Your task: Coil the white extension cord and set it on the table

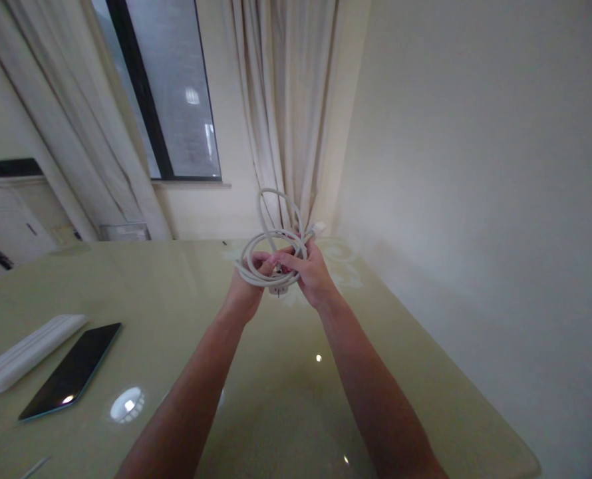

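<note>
A coiled white cable (270, 234) is held up above the far part of a glossy pale green table (286, 399). My left hand (249, 283) is closed around the lower left of the coil. My right hand (310, 273) grips the right side, its fingers reaching across the loops toward the left hand. One loop sticks up above the hands, and a white plug end pokes out at the upper right of the coil. What looks like a small dark plug hangs below the coil between the hands.
A dark phone (71, 371) lies face up at the table's left, beside a white padded case (24, 352). Cream curtains (286, 113) and a window (171, 86) stand behind the table. A bare wall (485, 199) runs along the right edge.
</note>
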Motion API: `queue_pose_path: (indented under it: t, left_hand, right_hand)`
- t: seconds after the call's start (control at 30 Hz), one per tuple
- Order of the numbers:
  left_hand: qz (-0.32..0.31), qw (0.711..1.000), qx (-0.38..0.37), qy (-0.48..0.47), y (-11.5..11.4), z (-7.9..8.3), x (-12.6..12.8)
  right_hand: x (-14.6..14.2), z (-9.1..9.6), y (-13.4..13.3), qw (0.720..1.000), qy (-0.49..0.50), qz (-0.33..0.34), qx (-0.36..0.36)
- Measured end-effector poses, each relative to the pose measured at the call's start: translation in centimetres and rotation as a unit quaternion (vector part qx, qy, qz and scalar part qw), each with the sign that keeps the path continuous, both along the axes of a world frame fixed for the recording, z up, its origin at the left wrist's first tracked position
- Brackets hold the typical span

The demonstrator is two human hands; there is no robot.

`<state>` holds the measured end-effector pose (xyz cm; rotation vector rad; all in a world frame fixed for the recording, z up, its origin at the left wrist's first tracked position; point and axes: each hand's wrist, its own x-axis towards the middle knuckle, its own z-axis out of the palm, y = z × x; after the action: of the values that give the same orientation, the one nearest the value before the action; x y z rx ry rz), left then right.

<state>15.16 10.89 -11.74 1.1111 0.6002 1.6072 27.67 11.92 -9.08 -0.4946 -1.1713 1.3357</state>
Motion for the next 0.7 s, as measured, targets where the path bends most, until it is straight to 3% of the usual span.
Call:
queue_pose_path:
  t: [0.1, 0.23, 0.33, 0.4, 0.53, 0.7]
  left_hand:
    - [0.001, 0.998, 0.001, 0.060, 0.3, -0.4, -1.5]
    - [-0.017, 0.969, -0.007, 0.248, 0.5, -0.1, -5.7]
    - [0.164, 0.958, 0.027, 0.235, 0.3, 0.8, -7.2]
    - [0.227, 0.947, 0.062, 0.219, 0.0, 1.4, -6.2]
    - [0.145, 0.960, 0.079, 0.224, -0.4, 1.4, -2.3]
    - [0.220, 0.962, 0.063, 0.151, 0.3, -0.1, -1.3]
  right_hand:
    - [-0.1, -0.2, 0.3, 1.000, 0.024, -0.012, -0.008]
    - [0.5, -0.2, 1.0, 0.995, 0.061, -0.077, 0.020]
    - [1.2, -0.1, 1.3, 0.989, 0.028, -0.136, 0.040]
    - [1.2, -0.2, 1.2, 0.990, -0.009, -0.131, 0.051]
    - [0.4, -0.6, 0.8, 0.995, -0.044, -0.063, 0.064]
    - [-0.3, -1.1, 1.0, 0.998, -0.021, -0.059, 0.031]
